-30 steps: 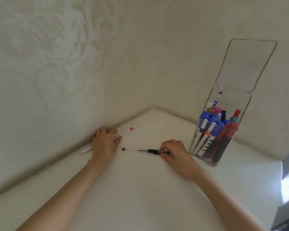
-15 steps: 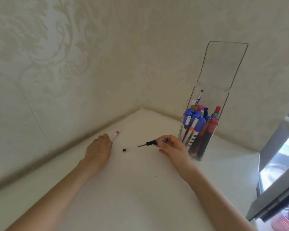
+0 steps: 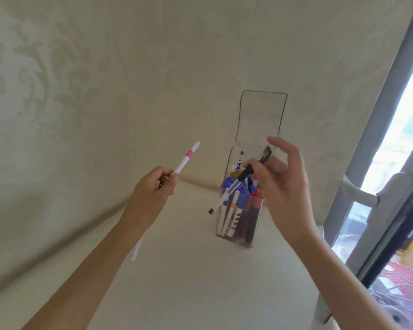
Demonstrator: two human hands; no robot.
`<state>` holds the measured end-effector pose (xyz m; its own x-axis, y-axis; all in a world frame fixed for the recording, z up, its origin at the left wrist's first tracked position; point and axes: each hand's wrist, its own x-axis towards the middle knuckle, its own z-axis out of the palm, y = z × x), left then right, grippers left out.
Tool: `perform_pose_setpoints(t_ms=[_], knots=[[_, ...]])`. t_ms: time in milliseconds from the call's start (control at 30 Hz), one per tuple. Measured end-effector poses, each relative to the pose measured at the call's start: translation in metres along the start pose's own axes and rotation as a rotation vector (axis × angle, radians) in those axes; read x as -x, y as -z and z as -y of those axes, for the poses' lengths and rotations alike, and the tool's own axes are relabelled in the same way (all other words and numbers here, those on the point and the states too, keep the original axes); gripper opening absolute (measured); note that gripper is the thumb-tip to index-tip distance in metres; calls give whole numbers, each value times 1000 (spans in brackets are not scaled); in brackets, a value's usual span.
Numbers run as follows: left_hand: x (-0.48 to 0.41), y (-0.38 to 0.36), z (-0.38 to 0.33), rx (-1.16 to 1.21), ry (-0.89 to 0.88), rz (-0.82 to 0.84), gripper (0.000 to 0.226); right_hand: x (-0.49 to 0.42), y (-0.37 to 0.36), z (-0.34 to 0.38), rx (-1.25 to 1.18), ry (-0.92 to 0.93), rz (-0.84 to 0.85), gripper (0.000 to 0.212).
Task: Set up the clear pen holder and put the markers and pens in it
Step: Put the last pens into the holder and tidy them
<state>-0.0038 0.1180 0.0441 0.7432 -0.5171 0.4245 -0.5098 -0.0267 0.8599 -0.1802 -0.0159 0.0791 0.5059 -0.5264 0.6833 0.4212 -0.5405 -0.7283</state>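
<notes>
The clear pen holder (image 3: 253,236) stands upright on the white surface near the back wall, its tall clear back panel (image 3: 260,115) rising behind it. Several blue, white and red markers fill it. My right hand (image 3: 281,177) hovers just above its opening, pinching a clear pen with black grip (image 3: 234,186) that slants down to the left across the holder's front. My left hand (image 3: 153,189) is raised to the left of the holder, holding a long white pen with a pink band (image 3: 184,160) that points up and to the right.
Patterned cream walls meet in a corner behind the holder. A grey window frame (image 3: 377,129) with a white handle (image 3: 367,196) runs along the right side. The white surface (image 3: 188,282) stretches toward me.
Both hands lifted their pens off the surface. My right hand carried the clear pen up over the holder; my left raised the white pen. The camera swung right, toward the window.
</notes>
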Motion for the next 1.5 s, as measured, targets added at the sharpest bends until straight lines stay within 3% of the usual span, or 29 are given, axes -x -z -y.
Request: perform_pose_setpoints(t_ms=[100,200,400,567,733,900,1033,1167,1267,1367,1500], knots=[[-10,-19,-14,54,-36,6,17,-35,25,9,150,148,-130,31],[-13,-34,-19,107,-25,25,16,-62,36,-4,309,129,-170,27],[-15,-44,-13,155,5,44,16,-63,32,-43,594,13,42,22],[-9,-41,-3,188,27,76,15,-68,33,-50,918,186,76,23],[-6,-39,-3,262,54,94,20,-89,30,-44,1002,161,165,22],[-4,-32,0,271,50,69,17,-96,29,-30,802,44,35,19],[-1,-31,-1,261,66,69,18,-82,20,-51,950,-33,218,17],[4,-32,-2,240,63,81,17,-74,19,-63,1172,25,465,20],[6,-33,-3,265,73,89,17,-74,25,-58,1210,84,549,27],[8,-36,-10,308,55,143,19,-65,24,-44,970,94,367,25],[15,-47,-23,283,1,255,27,-36,5,-12,163,-349,257,18]])
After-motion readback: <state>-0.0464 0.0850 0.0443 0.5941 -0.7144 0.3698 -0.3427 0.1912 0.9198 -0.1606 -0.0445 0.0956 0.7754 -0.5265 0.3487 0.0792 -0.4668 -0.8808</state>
